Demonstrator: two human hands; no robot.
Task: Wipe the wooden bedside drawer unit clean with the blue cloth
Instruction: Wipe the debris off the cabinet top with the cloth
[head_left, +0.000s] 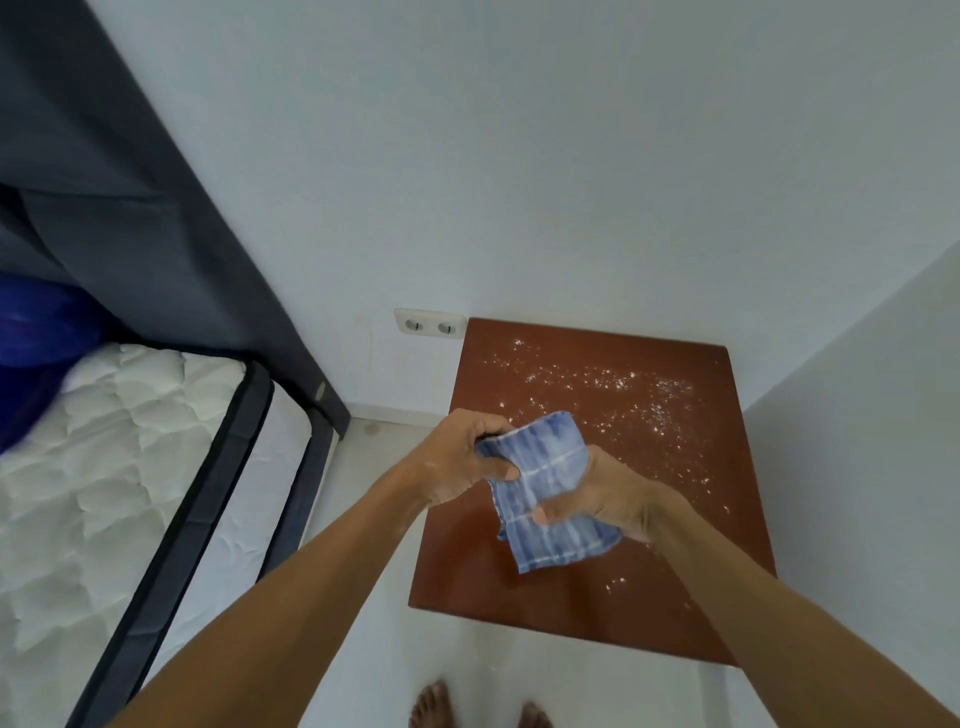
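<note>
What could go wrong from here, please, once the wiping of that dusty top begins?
The white powder lies mostly toward the far and right edges of the drawer unit, so a careless sweep could push it onto the floor or toward the bare feet. The blue cloth is bunched between left hand and right hand; wiped like that, it may only smear.
</note>
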